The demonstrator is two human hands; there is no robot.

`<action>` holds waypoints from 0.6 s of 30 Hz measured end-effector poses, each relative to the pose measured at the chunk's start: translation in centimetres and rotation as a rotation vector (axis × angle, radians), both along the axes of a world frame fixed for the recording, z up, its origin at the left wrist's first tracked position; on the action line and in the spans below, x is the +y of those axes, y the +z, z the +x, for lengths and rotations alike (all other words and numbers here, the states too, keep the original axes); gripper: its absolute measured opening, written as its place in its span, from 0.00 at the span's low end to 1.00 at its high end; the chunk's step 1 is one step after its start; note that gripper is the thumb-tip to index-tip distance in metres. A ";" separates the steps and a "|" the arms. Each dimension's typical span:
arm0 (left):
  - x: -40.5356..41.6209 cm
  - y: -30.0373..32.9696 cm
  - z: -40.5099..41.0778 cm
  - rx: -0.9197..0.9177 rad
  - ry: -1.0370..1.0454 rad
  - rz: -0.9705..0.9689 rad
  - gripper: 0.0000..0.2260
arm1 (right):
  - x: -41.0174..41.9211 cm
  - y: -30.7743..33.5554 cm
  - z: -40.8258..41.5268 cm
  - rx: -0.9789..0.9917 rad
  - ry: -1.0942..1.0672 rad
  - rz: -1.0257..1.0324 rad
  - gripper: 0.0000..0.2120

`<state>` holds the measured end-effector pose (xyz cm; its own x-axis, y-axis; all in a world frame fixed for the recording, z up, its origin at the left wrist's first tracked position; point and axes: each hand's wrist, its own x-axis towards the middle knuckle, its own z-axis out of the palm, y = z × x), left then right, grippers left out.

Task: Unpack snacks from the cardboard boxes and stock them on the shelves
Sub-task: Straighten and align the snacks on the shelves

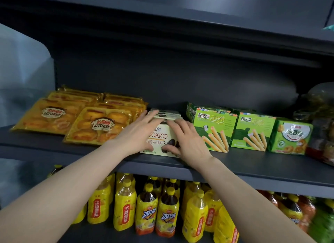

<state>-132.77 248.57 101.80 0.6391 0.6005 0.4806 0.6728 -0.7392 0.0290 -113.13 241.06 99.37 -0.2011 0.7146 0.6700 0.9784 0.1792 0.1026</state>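
Matt dark shelf [253, 163], glossy plastic cake wrappers [97, 127], smooth printed card biscuit boxes [215, 128].

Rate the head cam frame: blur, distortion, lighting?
Head view: wide-angle bend curves the shelf edge; corners smear, the bag at far right is unreadable; upper shelf bay dark; centre sharp enough to read the cookie box under both hands, left and right.
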 end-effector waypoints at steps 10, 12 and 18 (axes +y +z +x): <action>-0.4 0.7 -0.3 -0.255 0.125 -0.260 0.43 | -0.4 1.2 1.3 0.207 0.022 -0.008 0.32; -0.8 1.1 -0.5 -0.265 0.119 -0.274 0.41 | -0.4 1.8 1.7 0.223 0.037 -0.031 0.33; -2.1 4.9 -1.6 -0.374 0.081 -0.255 0.39 | -0.3 5.3 2.0 0.283 0.166 0.067 0.31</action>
